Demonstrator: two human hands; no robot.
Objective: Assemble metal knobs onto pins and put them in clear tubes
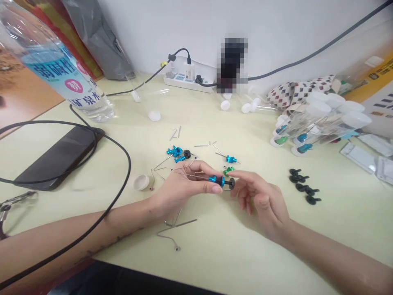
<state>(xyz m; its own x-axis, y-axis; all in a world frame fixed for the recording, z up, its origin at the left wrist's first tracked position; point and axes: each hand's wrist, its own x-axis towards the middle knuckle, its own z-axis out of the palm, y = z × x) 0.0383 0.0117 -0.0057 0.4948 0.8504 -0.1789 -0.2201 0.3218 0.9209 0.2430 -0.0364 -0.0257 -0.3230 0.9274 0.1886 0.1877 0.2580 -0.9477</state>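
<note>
My left hand (184, 186) pinches a small blue metal fitting (213, 179) between thumb and fingers. A thin metal rod runs back from it under my fingers, and a black stem with a round disc (231, 183) sticks out to the right. My right hand (260, 196) is beside that disc, its index fingertip at or touching the edge, thumb apart and other fingers loosely curled. Behind my hands lie a green fitting (229, 171), a blue fitting (231, 159) and a cluster of blue fittings (175, 151) with a black disc.
Black disc-headed pieces (302, 187) lie on the right, below clear tubes (319, 123) with white caps. Bent metal wires (176, 233) and a small white cup (141, 182) are near my left hand. A black phone (58, 157), cable (127, 164) and water bottle (61, 69) occupy the left.
</note>
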